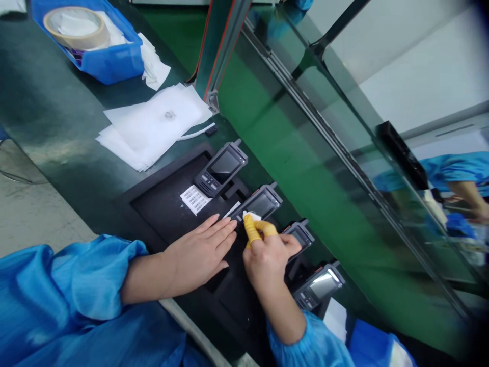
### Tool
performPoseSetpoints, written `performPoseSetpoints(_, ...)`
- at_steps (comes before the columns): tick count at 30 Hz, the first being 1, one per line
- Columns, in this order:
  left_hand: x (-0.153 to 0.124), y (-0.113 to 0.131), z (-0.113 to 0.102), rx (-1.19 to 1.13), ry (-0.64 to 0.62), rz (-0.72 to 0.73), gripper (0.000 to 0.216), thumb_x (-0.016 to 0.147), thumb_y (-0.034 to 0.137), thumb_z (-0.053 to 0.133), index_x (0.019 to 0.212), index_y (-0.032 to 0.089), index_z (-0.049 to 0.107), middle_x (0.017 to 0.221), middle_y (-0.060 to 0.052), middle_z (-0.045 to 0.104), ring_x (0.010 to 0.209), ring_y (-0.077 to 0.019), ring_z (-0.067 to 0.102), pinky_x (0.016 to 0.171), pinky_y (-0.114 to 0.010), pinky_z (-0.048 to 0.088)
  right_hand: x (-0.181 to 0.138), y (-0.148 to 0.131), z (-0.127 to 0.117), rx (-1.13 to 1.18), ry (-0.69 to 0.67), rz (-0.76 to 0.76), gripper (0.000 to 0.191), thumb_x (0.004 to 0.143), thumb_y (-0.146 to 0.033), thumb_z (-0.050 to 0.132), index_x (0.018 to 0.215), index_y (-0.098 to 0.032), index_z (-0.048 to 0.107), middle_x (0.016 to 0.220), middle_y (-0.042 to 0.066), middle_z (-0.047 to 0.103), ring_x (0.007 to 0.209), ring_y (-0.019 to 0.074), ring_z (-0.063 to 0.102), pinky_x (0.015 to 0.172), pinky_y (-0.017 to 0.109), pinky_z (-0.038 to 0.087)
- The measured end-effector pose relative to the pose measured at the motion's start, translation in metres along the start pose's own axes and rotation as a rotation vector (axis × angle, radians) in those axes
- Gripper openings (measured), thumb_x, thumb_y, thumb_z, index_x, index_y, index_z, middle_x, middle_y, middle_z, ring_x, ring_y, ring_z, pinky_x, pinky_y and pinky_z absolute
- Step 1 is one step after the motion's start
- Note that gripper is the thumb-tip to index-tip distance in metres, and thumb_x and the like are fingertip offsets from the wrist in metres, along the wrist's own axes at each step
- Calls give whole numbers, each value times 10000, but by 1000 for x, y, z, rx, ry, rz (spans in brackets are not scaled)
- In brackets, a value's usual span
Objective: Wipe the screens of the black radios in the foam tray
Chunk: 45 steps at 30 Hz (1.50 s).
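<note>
Several handheld radios with screens and stub antennas lie in a row on a black tray (153,201). My left hand (198,252) is flat with its fingers stretched out, the tips at the lower end of the second radio (266,202). On that radio's face, my right hand (267,255), with yellow finger covers on some fingers, pinches a small white cloth (253,216) against the screen's lower part. The first radio (225,165) lies farther up, beside a sheet of barcode labels (195,200). Partly behind my right hand is the third radio (301,235); the fourth radio (323,284) reflects light.
White sheets (153,125) lie beyond the tray, near a short cable (198,131). A blue bin (114,63) holds a roll of tape (76,28). A metal frame post (219,56) and clear panels stand along the bench's far edge. Another person's arm (468,196) shows behind them.
</note>
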<state>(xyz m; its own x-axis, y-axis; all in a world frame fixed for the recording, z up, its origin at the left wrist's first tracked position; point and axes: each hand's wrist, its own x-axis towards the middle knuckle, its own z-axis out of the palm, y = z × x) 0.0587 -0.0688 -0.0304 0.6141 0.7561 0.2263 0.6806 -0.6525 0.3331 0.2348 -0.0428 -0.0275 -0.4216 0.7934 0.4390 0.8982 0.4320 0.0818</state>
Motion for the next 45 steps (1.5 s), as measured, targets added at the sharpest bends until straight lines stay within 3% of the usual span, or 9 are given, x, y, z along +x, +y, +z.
performPoseSetpoints(4, -5, -2, -6, -112, 79, -22, 384, 939, 238, 401, 1239, 28, 517, 1293, -181, 551, 1239, -276, 484, 1088, -472, 292, -5, -17, -13, 106, -58, -41, 266, 646, -15, 420, 680, -175, 630, 913, 29, 637, 747, 128, 515, 764, 353, 248)
performPoseSetpoints(9, -17, -25, -23, -95, 251, -109, 345, 960, 236, 366, 1171, 67, 580, 1253, -151, 591, 1222, -251, 504, 1101, -475, 284, 39, -8, -16, 32, 69, -14, 275, 661, -37, 445, 773, -167, 660, 873, 37, 620, 692, 128, 464, 742, 351, 234)
performPoseSetpoints(16, -23, -54, -26, 37, 179, -209, 425, 958, 334, 396, 1261, 61, 513, 1360, -175, 488, 1296, -282, 418, 1088, -497, 292, 119, -5, 22, -56, 150, -100, 264, 684, -51, 414, 692, -176, 647, 853, 35, 596, 674, 132, 398, 740, 357, 207)
performPoseSetpoints(20, -21, -52, -21, 43, 109, -217, 445, 952, 349, 405, 1262, 49, 513, 1365, -176, 481, 1299, -285, 411, 1094, -464, 286, 110, -19, 33, -48, 143, -161, 286, 716, -41, 396, 722, -171, 650, 795, 32, 583, 696, 146, 394, 738, 352, 214)
performPoseSetpoints(23, -19, -51, -20, 27, 75, -227, 460, 953, 358, 390, 1266, 41, 505, 1374, -181, 469, 1307, -281, 400, 1101, -449, 269, 92, -33, 30, 0, 43, -258, 288, 759, -42, 403, 767, -185, 653, 779, 14, 585, 709, 141, 410, 763, 350, 228)
performPoseSetpoints(26, -18, -52, -21, 10, 56, -228, 478, 952, 371, 384, 1268, 31, 499, 1371, -186, 470, 1306, -282, 401, 1103, -441, 263, 97, -34, 29, -29, -36, -345, 287, 753, -36, 424, 795, -201, 655, 827, 10, 608, 720, 135, 426, 801, 364, 221)
performPoseSetpoints(31, -20, -51, -20, -13, 60, -246, 450, 958, 363, 376, 1264, 58, 504, 1386, -172, 457, 1317, -269, 385, 1109, -443, 247, 127, -24, 40, -147, 95, -232, 261, 726, -25, 414, 639, -179, 606, 788, 27, 590, 696, 145, 394, 786, 375, 206)
performPoseSetpoints(37, -19, -51, -21, -51, 56, -245, 486, 933, 370, 437, 1291, 43, 470, 1391, -186, 447, 1316, -274, 387, 1106, -426, 264, 100, -48, 29, 23, -61, -366, 289, 845, -75, 398, 997, -177, 622, 910, 30, 620, 753, 133, 474, 810, 366, 216)
performPoseSetpoints(45, -20, -52, -21, -24, 42, -255, 452, 915, 340, 471, 1259, 50, 503, 1391, -178, 449, 1303, -288, 404, 1097, -444, 274, 126, -21, 39, -171, 45, -200, 243, 726, -15, 437, 588, -183, 546, 809, 23, 557, 695, 137, 400, 806, 396, 218)
